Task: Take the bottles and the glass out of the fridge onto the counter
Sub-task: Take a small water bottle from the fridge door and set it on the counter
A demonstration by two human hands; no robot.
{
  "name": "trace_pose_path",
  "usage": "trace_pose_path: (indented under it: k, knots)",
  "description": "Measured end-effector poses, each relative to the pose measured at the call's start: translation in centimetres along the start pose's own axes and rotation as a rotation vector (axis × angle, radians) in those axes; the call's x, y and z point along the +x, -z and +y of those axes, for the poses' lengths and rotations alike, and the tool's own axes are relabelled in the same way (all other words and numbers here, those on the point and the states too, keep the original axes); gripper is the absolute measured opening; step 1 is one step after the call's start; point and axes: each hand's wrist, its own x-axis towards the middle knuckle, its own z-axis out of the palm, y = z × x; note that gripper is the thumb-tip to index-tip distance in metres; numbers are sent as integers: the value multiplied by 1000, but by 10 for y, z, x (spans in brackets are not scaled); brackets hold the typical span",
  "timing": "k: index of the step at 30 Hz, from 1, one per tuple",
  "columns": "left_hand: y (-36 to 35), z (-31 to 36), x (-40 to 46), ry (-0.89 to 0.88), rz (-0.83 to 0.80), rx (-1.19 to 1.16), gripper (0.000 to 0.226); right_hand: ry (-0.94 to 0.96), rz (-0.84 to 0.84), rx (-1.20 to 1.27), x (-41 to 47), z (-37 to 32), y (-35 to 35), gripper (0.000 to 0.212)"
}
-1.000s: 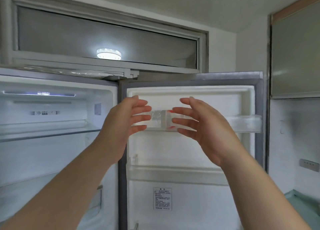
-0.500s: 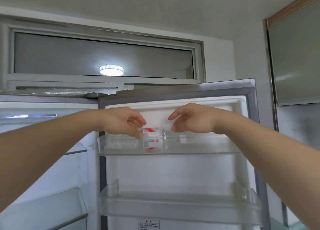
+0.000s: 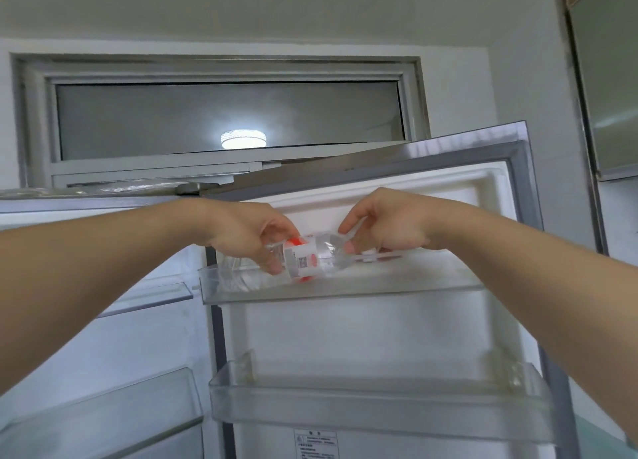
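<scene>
A: Start big. What's open?

B: The fridge door stands open, its inner face toward the camera, with 2 clear door shelves in view. The top door shelf carries the work; the lower door shelf shows nothing I can make out.

A: And the bottle?

B: The bottle is a clear plastic one with a red and white label, lying on its side along the top door shelf. Its long axis runs left to right, tilted so the right end sits a little higher. The neck end seems to point right, but the cap is hidden behind fingers, so I can't be sure.

A: The grip?

B: Both hands are on it. The left hand curls its fingers round the body beside the label; the right hand pinches the narrower right end.

A: How will it handle?

B: My guess: light to moderate, depending on the fill, which I can't read. Thin plastic like this gives under a squeeze, and a chilled wall may be slick. I'd hold the labelled middle, where the surface has more bite, and support the far end.
</scene>
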Motion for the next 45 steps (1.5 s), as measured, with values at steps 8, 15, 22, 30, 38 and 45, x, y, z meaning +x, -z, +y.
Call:
trace_pose_path:
  k: [8, 15, 22, 30, 38, 45]
  knots:
    - [-10, -22, -6, -81, 254, -309, 62, 121, 229, 392, -5, -11, -2, 32]
    - [-14, -24, -14, -183, 432, -509, 56, 179, 213, 617, -5, -20, -2, 34]
    - [-10, -10, -30, -264, 558, -637, 59, 268, 205, 729, -5, -49, -14, 38]
    - [-13, -5, -53, -310, 698, -733, 71, 429, 251, 890, 4, -74, -37, 42]
    - [3, -6, -84, -276, 769, -754, 55, 516, 283, 978, 9, -113, -47, 37]
    - [4, -18, -120, -236, 753, -945, 54, 437, 287, 950, -6, -148, -59, 32]
